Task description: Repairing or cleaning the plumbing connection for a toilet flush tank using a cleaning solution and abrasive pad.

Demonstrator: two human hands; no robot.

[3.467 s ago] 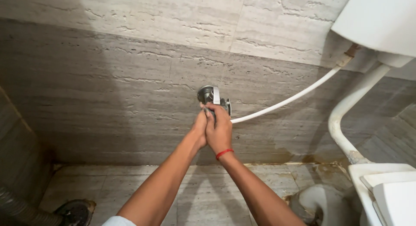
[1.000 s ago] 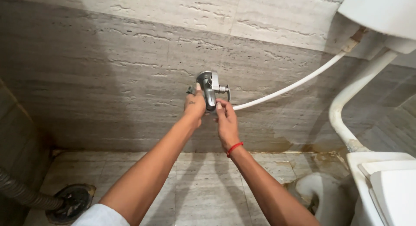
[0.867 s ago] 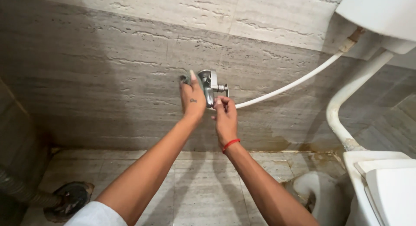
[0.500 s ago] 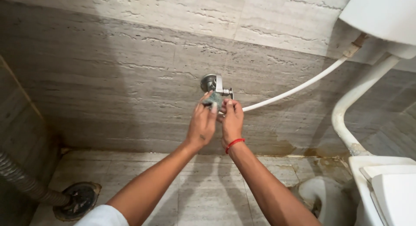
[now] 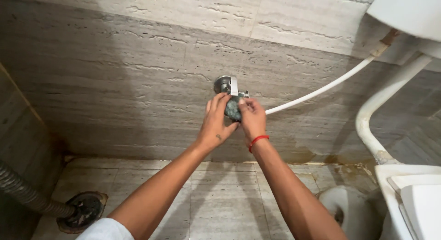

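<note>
Valve (image 5: 228, 86): chrome angle type, fixed to the wall (image 5: 115, 83) of grey-brown streaked tile, roughly centre of view and well above the floor (image 5: 220, 194).

Largest to smallest:

- Wall: fills most of the view; a paler tile band runs along the top.
- Floor: beige tile, stained brown along the wall joint at right.
- Cistern (image 5: 409, 14): white, upper right corner. A white flush pipe (image 5: 381, 106) curves down from it toward the toilet (image 5: 413, 194) at lower right.
- Hose (image 5: 321, 88): thin, white, running from the valve up and right to the cistern.
- Drain (image 5: 82, 210): dark, round, lower left, with a ribbed grey pipe (image 5: 23, 194) leading into it.
- Left hand (image 5: 216, 125): fingers curled up around a dark grey-green pad (image 5: 232, 110), pressing it against the underside of the valve.
- Right hand (image 5: 251, 121): thumb and fingertips pinch the same pad from the right side. A red band (image 5: 258, 140) circles the wrist.
- Pad: held between both hands, touching the valve body just below the lever.

Risks, as judged from this position:

- Side pressure on the valve could strain the hose joint and start a leak.
- A knock on the lever could shift the water setting.
- A wet pad could slip from the pinch and drop to the floor.

Packages, labels, signs: none visible on wall, cistern or floor.
</note>
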